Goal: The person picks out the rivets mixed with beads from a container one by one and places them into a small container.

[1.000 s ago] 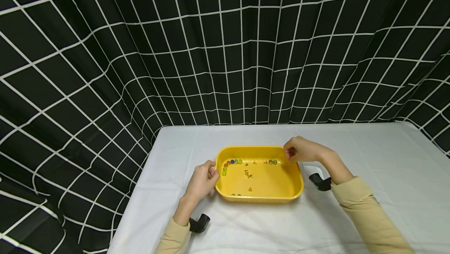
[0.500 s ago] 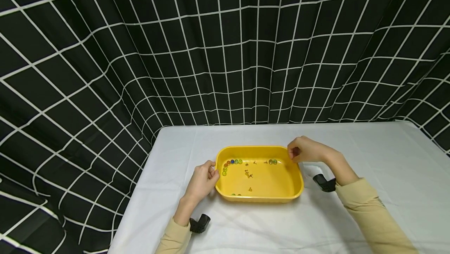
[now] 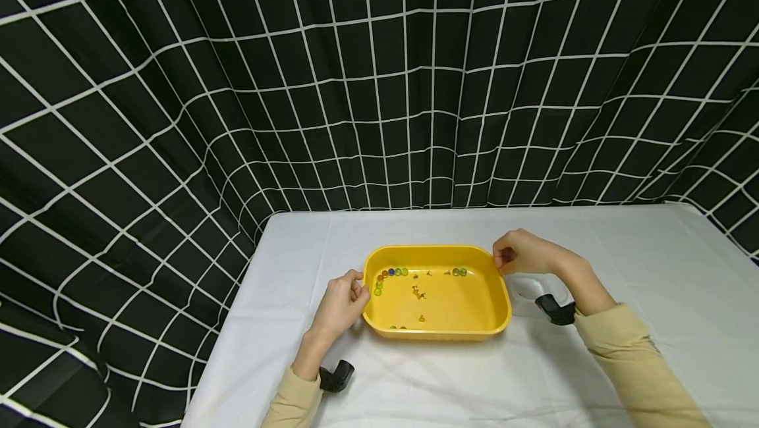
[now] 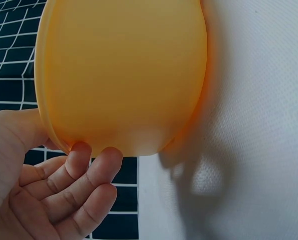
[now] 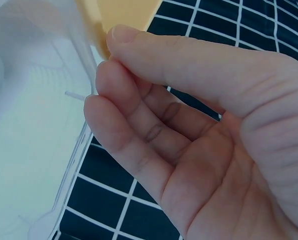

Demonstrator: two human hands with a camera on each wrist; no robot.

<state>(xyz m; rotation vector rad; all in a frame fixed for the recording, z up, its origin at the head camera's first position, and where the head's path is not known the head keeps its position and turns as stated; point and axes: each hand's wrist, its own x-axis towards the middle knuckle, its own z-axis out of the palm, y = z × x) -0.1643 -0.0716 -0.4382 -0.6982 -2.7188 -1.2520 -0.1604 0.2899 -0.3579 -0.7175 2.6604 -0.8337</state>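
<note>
A yellow tub (image 3: 439, 334) stands on the table, holding several colored marbles (image 3: 391, 272) and several small gold-colored pins (image 3: 418, 292). My left hand (image 3: 342, 299) grips the tub's left rim; in the left wrist view its fingertips (image 4: 106, 162) lie against the outer wall. My right hand (image 3: 524, 253) is over the tub's back right corner, beside a clear plastic container (image 3: 522, 309). In the right wrist view its thumb and fingertips (image 5: 124, 34) come together in a pinch; I cannot tell what small thing sits between them.
A white cloth (image 3: 308, 237) covers the table. Black curtains (image 3: 415, 85) with a white grid rise behind it and along the sides. Two marbles (image 3: 398, 328) sit at the tub's front wall, partly hidden by the rim.
My right hand has moved to the right, from inside the tub's back right corner out toward the clear container, which shows more now. The left hand keeps its place on the rim.
</note>
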